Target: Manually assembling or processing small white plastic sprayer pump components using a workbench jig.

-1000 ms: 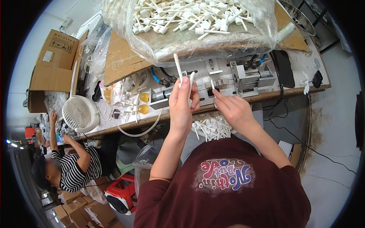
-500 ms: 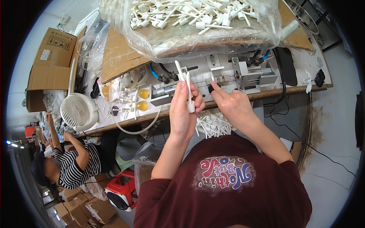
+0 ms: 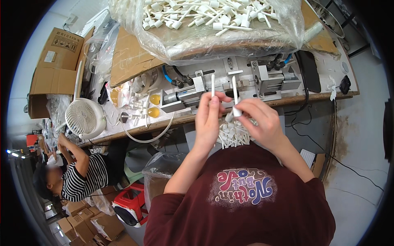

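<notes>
My left hand (image 3: 208, 119) is closed round a white plastic stick (image 3: 213, 85), which points up past the fingers; its lower end is hidden in the hand. Close beside it, my right hand (image 3: 262, 123) pinches the cap of a second white capped stick (image 3: 235, 88), its rod upright and its cap low between thumb and fingers. Both hands are in front of a metal clamping fixture (image 3: 234, 72) on the bench. Below them, a pile of white capped sticks (image 3: 234, 135) lies by my lap, partly covered by my hands.
A plastic-lined cardboard box (image 3: 135, 61) full of white capped sticks (image 3: 205, 16) stands behind the fixture. Left are a white fan (image 3: 85, 119), yellow-filled round parts (image 3: 154, 112) and a looping hose (image 3: 164, 133). A co-worker in a striped shirt (image 3: 92, 176) sits far left.
My right hand has drawn back from the fixture toward me and now pinches a capped stick. My left hand, which showed two sticks, now shows one and has shifted slightly right.
</notes>
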A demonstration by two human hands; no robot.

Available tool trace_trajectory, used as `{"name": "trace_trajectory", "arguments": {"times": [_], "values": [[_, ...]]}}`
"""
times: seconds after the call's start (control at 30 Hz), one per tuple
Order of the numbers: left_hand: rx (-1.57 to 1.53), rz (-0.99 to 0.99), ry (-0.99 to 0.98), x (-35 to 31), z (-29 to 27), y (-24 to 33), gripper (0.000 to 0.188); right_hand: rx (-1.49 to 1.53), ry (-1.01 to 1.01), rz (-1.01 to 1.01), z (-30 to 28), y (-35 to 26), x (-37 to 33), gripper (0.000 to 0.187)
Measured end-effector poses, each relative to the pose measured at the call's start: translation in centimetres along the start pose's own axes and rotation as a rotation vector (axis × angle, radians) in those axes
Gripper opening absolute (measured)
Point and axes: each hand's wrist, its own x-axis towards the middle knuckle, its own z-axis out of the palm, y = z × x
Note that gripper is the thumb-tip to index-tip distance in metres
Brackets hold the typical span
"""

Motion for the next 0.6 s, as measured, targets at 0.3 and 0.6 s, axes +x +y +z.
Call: {"name": "trace_trajectory", "arguments": {"times": [0.3, 0.6], "values": [[-0.343, -0.081, -0.133, 0.2, -0.7, 3.6, 0.055, -0.518, -0.206, -0.146, 2.1, 2.5, 0.4, 0.020], [-0.066, 0.088, -0.156, -0.1, -0.6, 3.9, 0.048, -0.553, -0.262, -0.120, 1.8, 2.3, 1.5, 0.019]]}}
